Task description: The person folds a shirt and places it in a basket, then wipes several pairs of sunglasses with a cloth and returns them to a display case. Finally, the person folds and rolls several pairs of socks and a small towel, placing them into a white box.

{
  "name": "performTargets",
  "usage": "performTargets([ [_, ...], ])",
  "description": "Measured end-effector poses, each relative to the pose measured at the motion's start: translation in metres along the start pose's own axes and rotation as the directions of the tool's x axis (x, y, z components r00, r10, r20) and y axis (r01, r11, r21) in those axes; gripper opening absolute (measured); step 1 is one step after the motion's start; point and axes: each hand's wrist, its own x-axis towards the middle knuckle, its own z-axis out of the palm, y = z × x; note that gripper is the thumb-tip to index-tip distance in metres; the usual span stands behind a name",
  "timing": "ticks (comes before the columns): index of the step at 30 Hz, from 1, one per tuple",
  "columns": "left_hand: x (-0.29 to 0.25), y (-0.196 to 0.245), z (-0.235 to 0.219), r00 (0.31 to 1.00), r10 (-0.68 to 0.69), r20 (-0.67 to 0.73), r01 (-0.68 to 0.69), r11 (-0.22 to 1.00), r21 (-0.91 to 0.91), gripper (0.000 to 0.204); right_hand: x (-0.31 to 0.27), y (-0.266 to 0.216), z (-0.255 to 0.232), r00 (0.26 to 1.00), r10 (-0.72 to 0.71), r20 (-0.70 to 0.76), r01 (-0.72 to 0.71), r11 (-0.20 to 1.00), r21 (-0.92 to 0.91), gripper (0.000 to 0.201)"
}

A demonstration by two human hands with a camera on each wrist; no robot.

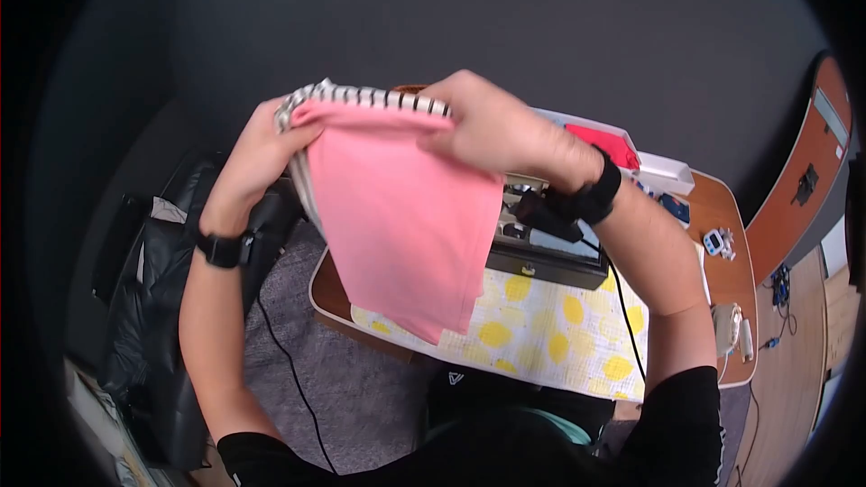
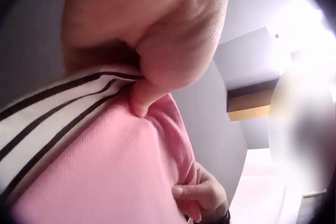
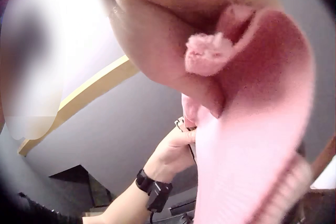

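A pink piece of clothing [image 1: 406, 216] hangs in the air in front of me, with black-and-white striped fabric [image 1: 379, 97] showing along its top edge. My left hand [image 1: 257, 158] pinches its upper left corner, thumb on the pink side. At the upper right, my right hand [image 1: 492, 126] grips the same edge between thumb and fingers. The left wrist view shows the striped cloth [image 2: 52, 113] folded against the pink. Up close in the right wrist view, a fluffy pink edge [image 3: 207, 53] bunches beside the thumb. The garment's exact kind is hard to tell.
Behind the garment, a dark case [image 1: 550, 266] with compartments sits on a lemon-print cloth [image 1: 559, 334] over a wooden table [image 1: 735, 307]. A white box [image 1: 666, 173] and a small digital device [image 1: 714, 242] lie to the right. Black leather seating [image 1: 153, 307] is at left; cables hang nearby.
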Motion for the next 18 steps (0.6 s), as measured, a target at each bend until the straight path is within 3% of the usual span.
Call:
performTargets([
  [2, 0.042, -0.020, -0.009, 0.998, 0.047, -0.047, -0.045, 0.998, 0.051, 0.017, 0.040, 0.025, -0.008, 0.990, 0.004, -0.138, -0.001, 1.000, 0.021, 0.019],
  [3, 0.065, -0.029, -0.017, 0.995, 0.068, -0.074, -0.053, 0.982, 0.182, 0.018, 0.060, 0.029, -0.015, 0.990, -0.008, -0.143, 0.009, 1.000, 0.009, 0.019],
  [5, 0.103, -0.021, -0.026, 0.986, 0.111, -0.125, -0.086, 0.977, 0.195, 0.019, 0.101, 0.038, -0.035, 0.937, -0.041, -0.347, 0.040, 0.999, -0.010, 0.018],
  [8, 0.167, -0.002, -0.053, 0.919, 0.277, -0.280, -0.227, 0.953, 0.200, 0.023, 0.156, 0.022, -0.078, 0.735, -0.327, -0.594, 0.133, 0.929, -0.346, 0.019],
  [10, 0.205, 0.002, -0.073, 0.877, 0.365, -0.311, -0.309, 0.926, 0.214, 0.022, 0.173, 0.002, -0.097, 0.695, -0.363, -0.620, 0.145, 0.916, -0.374, 0.021],
  [11, 0.218, 0.000, -0.083, 0.883, 0.364, -0.297, -0.307, 0.926, 0.221, 0.024, 0.181, 0.001, -0.100, 0.657, -0.389, -0.646, 0.152, 0.907, -0.392, 0.026],
  [13, 0.235, -0.018, -0.093, 0.900, 0.340, -0.274, -0.276, 0.929, 0.247, 0.027, 0.197, 0.014, -0.094, 0.660, -0.389, -0.642, 0.127, 0.901, -0.415, 0.027],
  [16, 0.238, -0.081, -0.087, 0.909, 0.365, -0.203, -0.329, 0.925, 0.189, 0.019, 0.216, 0.054, -0.067, 0.657, -0.455, -0.601, 0.140, 0.857, -0.496, 0.025],
  [18, 0.216, -0.123, -0.071, 0.958, 0.252, -0.138, -0.215, 0.947, 0.237, 0.019, 0.213, 0.090, -0.024, 0.687, -0.406, -0.603, 0.127, 0.884, -0.450, 0.023],
])
